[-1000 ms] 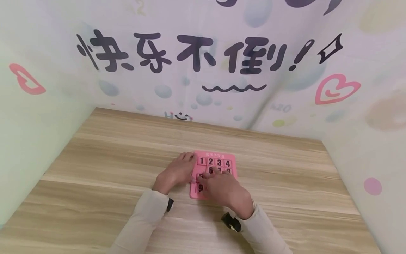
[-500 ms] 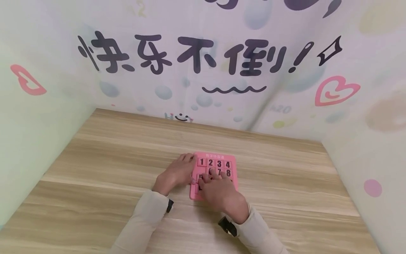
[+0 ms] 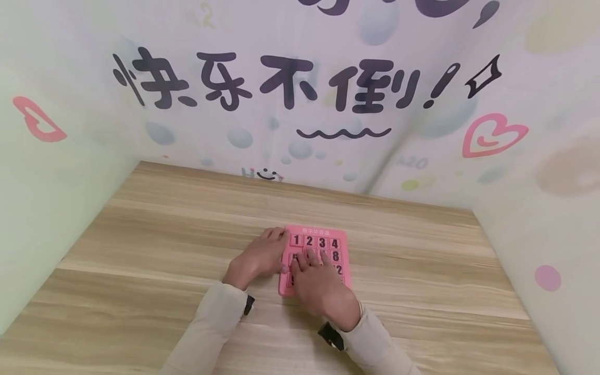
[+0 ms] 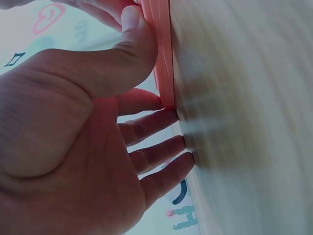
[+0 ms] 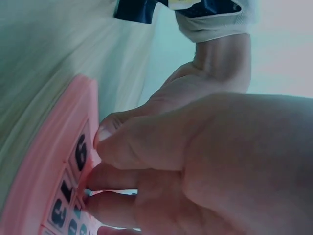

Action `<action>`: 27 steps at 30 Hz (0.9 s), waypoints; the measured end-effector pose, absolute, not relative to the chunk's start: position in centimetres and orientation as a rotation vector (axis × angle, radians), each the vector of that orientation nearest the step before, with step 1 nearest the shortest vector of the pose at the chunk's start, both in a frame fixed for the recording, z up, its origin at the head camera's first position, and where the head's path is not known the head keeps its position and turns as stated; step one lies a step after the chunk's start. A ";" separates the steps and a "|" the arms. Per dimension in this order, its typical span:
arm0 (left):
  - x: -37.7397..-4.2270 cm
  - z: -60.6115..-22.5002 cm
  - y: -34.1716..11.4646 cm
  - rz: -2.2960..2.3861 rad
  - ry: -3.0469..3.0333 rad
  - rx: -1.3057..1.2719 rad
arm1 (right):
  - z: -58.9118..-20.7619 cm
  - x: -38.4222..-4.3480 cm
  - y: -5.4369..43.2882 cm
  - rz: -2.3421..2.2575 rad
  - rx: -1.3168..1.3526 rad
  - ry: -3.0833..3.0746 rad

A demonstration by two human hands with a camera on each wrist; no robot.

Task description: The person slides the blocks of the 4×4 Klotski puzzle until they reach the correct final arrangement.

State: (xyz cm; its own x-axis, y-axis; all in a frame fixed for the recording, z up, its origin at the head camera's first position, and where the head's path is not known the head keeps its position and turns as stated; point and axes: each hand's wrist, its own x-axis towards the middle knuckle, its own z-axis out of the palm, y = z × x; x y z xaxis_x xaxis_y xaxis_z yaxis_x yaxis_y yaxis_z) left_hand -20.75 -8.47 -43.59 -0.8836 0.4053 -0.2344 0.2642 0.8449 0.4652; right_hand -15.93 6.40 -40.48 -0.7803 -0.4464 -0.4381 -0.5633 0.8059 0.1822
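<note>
A pink sliding number puzzle [image 3: 339, 234] lies flat on the table, its numbered tiles in rows. My left hand [image 3: 262, 253] rests along the puzzle's left edge. In the left wrist view its thumb [image 4: 142, 44] lies against the pink side, the other fingers stretched toward the tabletop. My right hand [image 3: 321, 285] lies over the lower part of the puzzle, fingertips on tiles in the left and middle columns. Between tile 1 [image 3: 296, 240] and tile 5 [image 3: 294, 258] a narrow gap shows. Tile 9 [image 5: 81, 152] is beside the right thumb; several middle tiles are hidden under the hand.
The wood-grain table [image 3: 187, 219] extends around the puzzle. Behind it hangs a printed white backdrop [image 3: 281, 114] with dark lettering, and pale walls stand left and right. Black straps [image 3: 331, 336] sit at both sleeve cuffs.
My right hand has moved slightly left and down over the puzzle. Tile 5 has slid up toward tile 1, narrowing the gap. Tiles 8 and 12 are now uncovered. The left hand stays put.
</note>
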 end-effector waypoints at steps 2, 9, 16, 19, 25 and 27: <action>-20.8 -43.6 -8.5 0.608 2.698 0.502 | -40.6 -16.2 6.6 0.416 -0.776 2.625; -20.7 -43.2 -8.4 0.638 2.681 0.502 | -40.9 -17.1 6.9 0.371 -0.797 2.644; -20.8 -43.3 -8.5 0.620 2.687 0.516 | -41.1 -17.3 6.8 0.361 -0.798 2.668; -20.7 -43.3 -8.5 0.628 2.686 0.516 | -41.2 -17.3 6.8 0.351 -0.792 2.672; -20.8 -43.3 -8.5 0.618 2.689 0.527 | -41.3 -17.8 6.9 0.292 -0.730 2.668; -20.8 -43.3 -8.5 0.616 2.689 0.533 | -41.4 -17.9 7.1 0.279 -0.721 2.664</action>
